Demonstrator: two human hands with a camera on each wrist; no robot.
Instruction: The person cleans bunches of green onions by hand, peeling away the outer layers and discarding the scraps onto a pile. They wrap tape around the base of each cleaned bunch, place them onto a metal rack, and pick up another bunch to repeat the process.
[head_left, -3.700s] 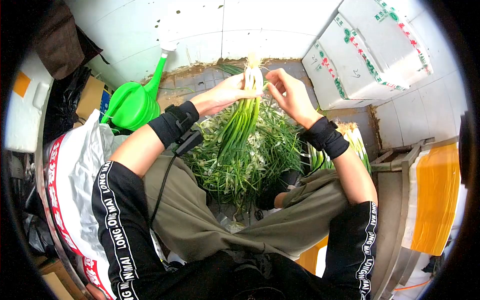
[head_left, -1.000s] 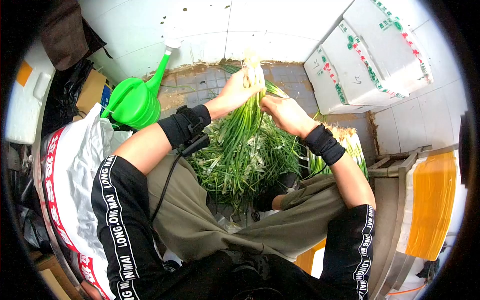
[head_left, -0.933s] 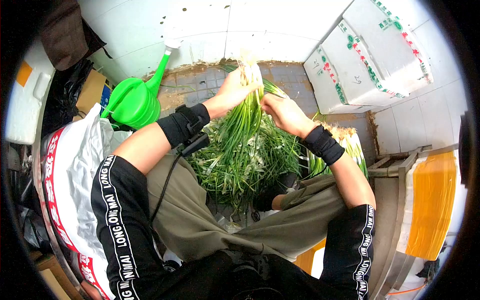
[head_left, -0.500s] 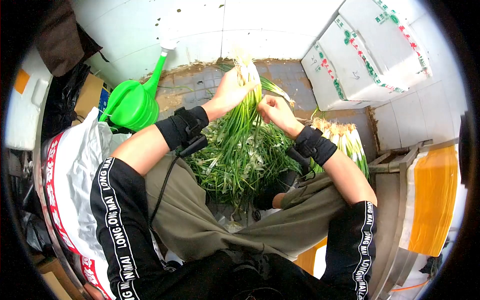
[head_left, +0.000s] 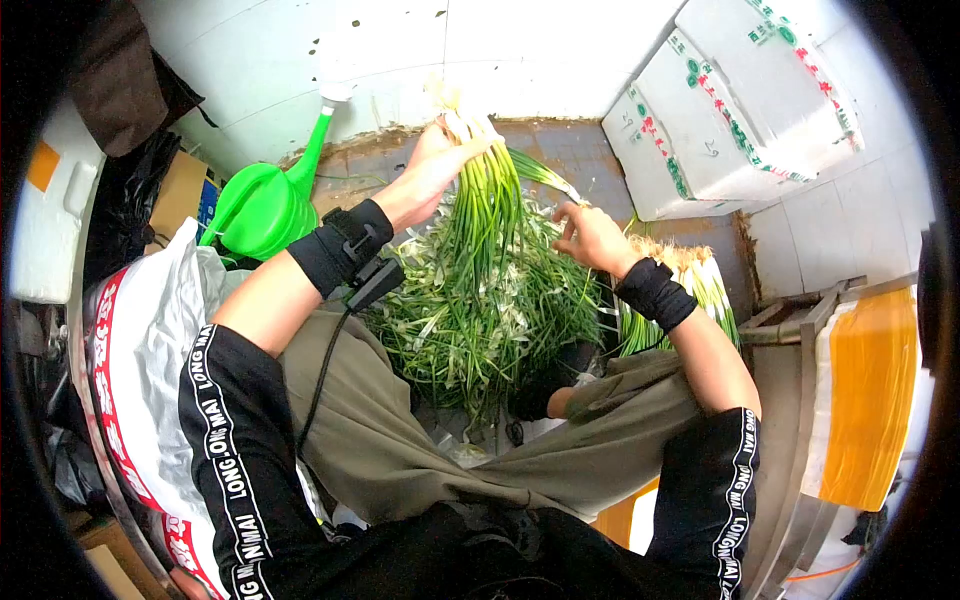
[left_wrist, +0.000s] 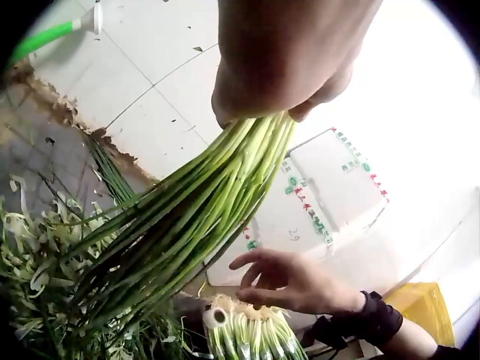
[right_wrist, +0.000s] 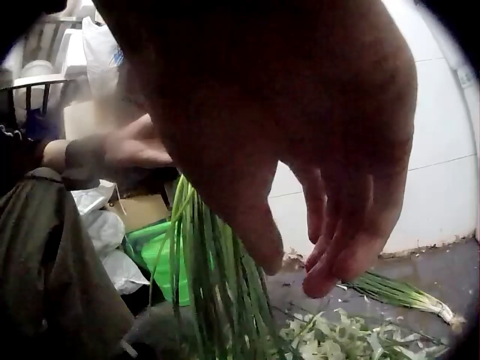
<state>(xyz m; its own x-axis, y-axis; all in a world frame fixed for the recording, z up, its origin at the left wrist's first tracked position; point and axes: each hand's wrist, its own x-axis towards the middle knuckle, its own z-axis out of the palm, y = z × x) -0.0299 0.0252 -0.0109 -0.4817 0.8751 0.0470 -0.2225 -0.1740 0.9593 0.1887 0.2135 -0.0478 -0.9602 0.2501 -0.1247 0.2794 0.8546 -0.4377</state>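
My left hand (head_left: 425,178) grips a bunch of spring onions (head_left: 487,205) just below the pale root ends. The roots point up, and the long green leaves hang over a heap of stripped leaves (head_left: 490,335) on the floor. To the right of the bunch is my right hand (head_left: 592,240), apart from it, with fingers loosely bent and nothing between them. In the right wrist view its thumb and fingertips stand apart beside the hanging leaves. A few spring onions (right_wrist: 405,296) lie on the floor behind the heap.
Trimmed spring onions (head_left: 695,275) lie stacked roots-up beside the right knee. White foam boxes (head_left: 700,130) stand at the back right. A green watering can (head_left: 265,210) and a white plastic sack (head_left: 165,340) are on the left. A metal frame (head_left: 790,330) borders the right.
My left hand has moved left with the spring onion bunch. My right hand, earlier with bent fingers at the bunch's stems, has drawn away to the right and loosened.
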